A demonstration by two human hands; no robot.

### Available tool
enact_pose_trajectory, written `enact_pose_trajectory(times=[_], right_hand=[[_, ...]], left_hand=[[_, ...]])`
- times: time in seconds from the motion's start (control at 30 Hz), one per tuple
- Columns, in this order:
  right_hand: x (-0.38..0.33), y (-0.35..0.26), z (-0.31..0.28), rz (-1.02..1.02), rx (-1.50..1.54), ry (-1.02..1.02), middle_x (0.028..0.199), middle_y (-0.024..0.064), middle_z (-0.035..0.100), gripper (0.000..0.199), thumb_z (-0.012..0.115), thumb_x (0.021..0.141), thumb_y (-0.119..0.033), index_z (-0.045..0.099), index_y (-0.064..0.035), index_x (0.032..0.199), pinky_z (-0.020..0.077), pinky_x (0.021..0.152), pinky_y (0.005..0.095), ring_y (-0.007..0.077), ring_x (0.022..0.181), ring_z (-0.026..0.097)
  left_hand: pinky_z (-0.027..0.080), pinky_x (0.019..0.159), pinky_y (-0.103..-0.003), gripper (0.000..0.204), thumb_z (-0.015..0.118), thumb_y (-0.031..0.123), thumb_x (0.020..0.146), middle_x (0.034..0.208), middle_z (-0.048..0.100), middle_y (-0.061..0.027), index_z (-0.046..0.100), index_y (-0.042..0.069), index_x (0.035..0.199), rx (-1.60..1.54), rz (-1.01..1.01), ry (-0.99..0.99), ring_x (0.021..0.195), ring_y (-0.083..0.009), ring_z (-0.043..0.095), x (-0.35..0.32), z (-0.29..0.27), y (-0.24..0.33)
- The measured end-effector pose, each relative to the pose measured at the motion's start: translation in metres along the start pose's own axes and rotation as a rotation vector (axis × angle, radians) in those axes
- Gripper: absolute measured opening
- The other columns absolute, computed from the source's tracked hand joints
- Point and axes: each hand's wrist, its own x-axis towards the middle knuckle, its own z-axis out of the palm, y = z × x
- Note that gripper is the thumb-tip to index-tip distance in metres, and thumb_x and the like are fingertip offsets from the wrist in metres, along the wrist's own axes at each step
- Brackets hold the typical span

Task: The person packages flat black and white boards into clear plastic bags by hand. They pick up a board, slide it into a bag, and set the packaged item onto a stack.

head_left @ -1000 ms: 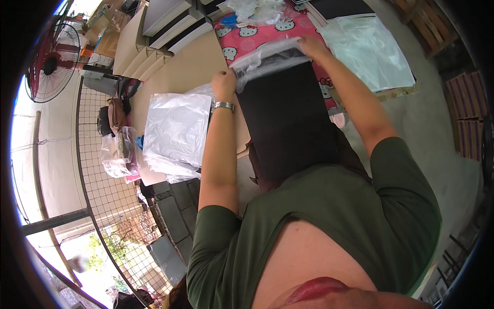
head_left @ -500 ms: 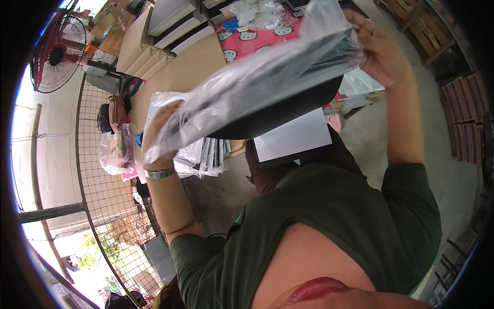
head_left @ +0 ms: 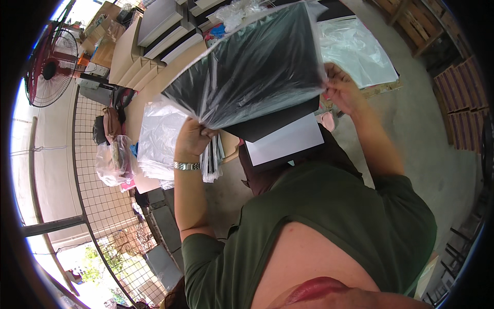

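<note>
In front of me is a black sheet or board inside a transparent plastic bag (head_left: pixel 257 56), tilted, with a bare black edge (head_left: pixel 278 119) sticking out at its near side. My left hand (head_left: pixel 194 137) pinches the bag's near left corner. At the right edge, my right hand (head_left: pixel 341 88) grips the bag between thumb and fingers. Below it, a white sheet (head_left: pixel 285 141) with a dark border lies across my lap. Left of my left hand, a pile of transparent plastic bags (head_left: pixel 159 139) rests on the table.
Thick black-and-white stacks (head_left: pixel 164 31) and folded brown cardboard (head_left: pixel 123 56) stand on the table's far left. More plastic-covered sheets (head_left: pixel 355 49) lie at the far right. A fan (head_left: pixel 50 69) and wire mesh (head_left: pixel 103 180) are on the left, with stacked brown slabs (head_left: pixel 465 103) at right.
The bagged black sheet has turned its broad face towards me. My right hand has come down and nearer, and my left hand has shifted right, gripping the near corner.
</note>
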Motion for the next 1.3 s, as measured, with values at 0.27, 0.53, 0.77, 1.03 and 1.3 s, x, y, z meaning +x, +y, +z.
enact_pose_trajectory(times=[0.27, 0.53, 0.77, 1.03, 1.3], right_hand=[[-0.044, 0.067, -0.087, 0.472, 0.084, 0.105, 0.108, 0.0024, 0.056, 0.038, 0.054, 0.081, -0.002, 0.049, -0.0066, 0.118, 0.0429, 0.081, 0.0281, 0.0156, 0.093, 0.056], [-0.057, 0.028, -0.027, 0.098, -0.796, 0.127, 0.113, 0.0076, 0.052, 0.038, 0.054, 0.08, -0.002, 0.05, -0.0008, 0.117, 0.0331, 0.094, 0.0267, 0.0169, 0.107, 0.047], [-0.027, 0.055, -0.018, 0.083, -0.973, 0.078, 0.104, 0.011, 0.06, 0.049, 0.059, 0.083, -0.015, 0.04, -0.0011, 0.126, 0.0389, 0.089, 0.0312, 0.0206, 0.101, 0.055], [0.026, 0.083, 0.033, 0.252, -1.293, -0.027, 0.081, 0.0169, 0.063, 0.047, 0.058, 0.085, -0.029, 0.04, -0.0033, 0.12, 0.05, 0.058, 0.0356, 0.0265, 0.06, 0.063], [0.184, 0.24, 0.172, 0.315, -0.765, -0.266, 0.09, 0.0195, 0.061, 0.042, 0.064, 0.079, -0.023, 0.05, 0.0024, 0.109, 0.0505, 0.054, 0.0333, 0.0259, 0.07, 0.064]], left_hand=[[0.032, 0.048, -0.024, 0.011, 0.048, 0.0, 0.078, 0.063, 0.048, 0.0006, 0.054, 0.009, 0.08, -0.225, -0.181, 0.097, 0.044, -0.0084, 0.033, 0.018, -0.077, -0.134], [0.042, 0.071, -0.027, 0.035, 0.045, 0.0, 0.078, 0.091, 0.058, -0.0052, 0.05, 0.0, 0.112, 0.341, 0.598, 0.298, 0.077, -0.0133, 0.053, -0.017, -0.016, -0.145], [0.042, 0.081, -0.03, 0.03, 0.062, 0.006, 0.081, 0.098, 0.062, -0.0076, 0.055, -0.001, 0.109, 0.582, 0.424, 0.231, 0.09, -0.0158, 0.055, 0.013, 0.009, -0.135], [0.038, 0.088, -0.029, 0.035, 0.059, 0.005, 0.083, 0.108, 0.058, -0.0092, 0.049, -0.003, 0.116, 0.339, 0.515, 0.516, 0.097, -0.0171, 0.053, -0.004, -0.033, -0.165], [0.037, 0.094, -0.037, 0.064, 0.065, 0.005, 0.078, 0.123, 0.04, -0.0252, 0.026, -0.009, 0.127, 0.193, 0.813, 1.13, 0.11, -0.0294, 0.045, -0.078, -0.11, -0.087]])
